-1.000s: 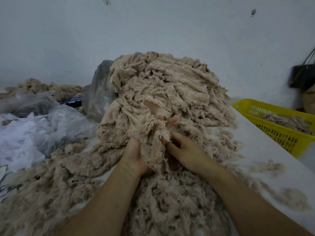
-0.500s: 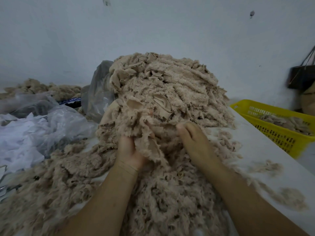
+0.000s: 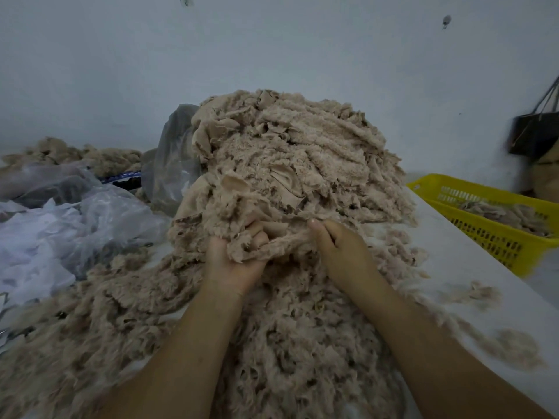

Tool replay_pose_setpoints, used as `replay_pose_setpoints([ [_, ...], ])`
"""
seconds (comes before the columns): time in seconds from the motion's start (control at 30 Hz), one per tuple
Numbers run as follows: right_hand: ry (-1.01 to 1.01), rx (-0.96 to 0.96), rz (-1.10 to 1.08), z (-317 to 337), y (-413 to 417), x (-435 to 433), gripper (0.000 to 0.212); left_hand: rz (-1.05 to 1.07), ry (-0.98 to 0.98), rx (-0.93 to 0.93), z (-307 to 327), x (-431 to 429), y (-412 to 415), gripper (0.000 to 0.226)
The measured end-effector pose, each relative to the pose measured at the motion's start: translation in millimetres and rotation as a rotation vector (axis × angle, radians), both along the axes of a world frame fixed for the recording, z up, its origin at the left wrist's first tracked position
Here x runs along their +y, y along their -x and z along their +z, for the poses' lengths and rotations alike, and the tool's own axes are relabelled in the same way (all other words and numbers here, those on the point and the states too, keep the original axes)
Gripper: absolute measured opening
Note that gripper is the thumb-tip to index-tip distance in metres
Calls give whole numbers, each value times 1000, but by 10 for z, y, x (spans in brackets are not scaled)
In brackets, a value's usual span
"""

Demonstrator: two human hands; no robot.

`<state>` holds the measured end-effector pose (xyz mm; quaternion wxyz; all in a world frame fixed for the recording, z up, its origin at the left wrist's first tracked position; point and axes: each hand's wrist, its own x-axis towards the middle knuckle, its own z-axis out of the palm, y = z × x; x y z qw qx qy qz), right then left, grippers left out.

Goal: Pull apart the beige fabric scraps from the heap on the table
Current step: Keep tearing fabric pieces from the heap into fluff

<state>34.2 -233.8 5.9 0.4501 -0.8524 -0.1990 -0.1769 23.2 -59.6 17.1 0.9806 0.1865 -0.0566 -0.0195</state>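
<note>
Heap (image 3: 290, 158) is sitting mid-surface (image 3: 453, 267), backing onto the wall. L hand (image 3: 234, 266) is lying palm-up at the heap's near foot, fingers curling round a clump of scraps (image 3: 246, 247). R hand (image 3: 344, 255) is lying just beside it, thumb pinching one end of a strip (image 3: 287, 244) that is running across to the L hand. R fingers are mostly hidden, so a full grip is probable, not certain. Basket (image 3: 490, 234) w/ more scraps is standing at the R edge. Plastic bags (image 3: 60, 231) are lying at L.
</note>
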Motion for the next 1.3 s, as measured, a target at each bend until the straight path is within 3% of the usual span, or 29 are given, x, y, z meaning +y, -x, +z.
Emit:
replay_pose_setpoints([
  [0.1, -221, 75, -204, 36, -63, -131, 49, 46, 52, 46, -30, 109, -22, 41],
  [0.17, -395, 74, -294, 44, -96, -295, 48, 112, 83, 65, -18, 167, -26, 33],
  [0.3, -343, 79, -123, 8, -41, -246, 24, 95, 58, 33, 14, -1, -28, 39],
  [0.37, -306, 22, -14, 31, 18, -109, 27, 73, -82, 41, 11, -78, -23, 37],
  [0.47, -224, 115, 157, 37, 96, 10, 73, 86, -308, -42, 20, -149, 19, 35],
  [0.5, -198, 205, 209, 13, 117, 37, 78, 92, -434, -81, 20, -190, 41, 32],
  [0.6, -230, 429, 272, -8, 149, 88, 56, 179, -826, -82, -54, -344, 76, 12],
  [0.7, -533, 562, 329, -9, 69, 73, 23, 144, -887, -95, -99, -389, 53, 22],
  [0.77, -716, 625, 344, 10, 52, 36, 13, 163, -909, -111, -104, -361, 31, 26],
  [0.87, -910, 593, 251, 93, -19, -63, 15, 267, -1208, -218, -133, -306, 19, 24],
  [0.93, -1238, 403, 134, 205, -88, -263, 32, 343, -1374, -330, -169, -291, 29, 19],
  [1.0, -1652, 255, 46, 245, -184, -543, 25, 491, -1427, -296, -187, -281, 12, 12],
  [1.03, -1697, 243, -25, 195, -228, -623, 38, 577, -1426, -239, -193, -270, -6, 11],
  [1.1, -1473, 348, -173, 78, -266, -599, 49, 707, -1432, -111, -206, -236, -55, 13],
  [1.17, -1084, 405, -243, -42, -299, -436, 31, 728, -1539, -60, -223, -199, -78, 27],
  [1.23, -751, 358, -168, -72, -263, -267, 25, 660, -1689, -48, -261, -175, -96, 39],
  [1.3, -477, 310, -58, -113, -213, -171, 31, 621, -1818, -17, -301, -162, -126, 30],
])
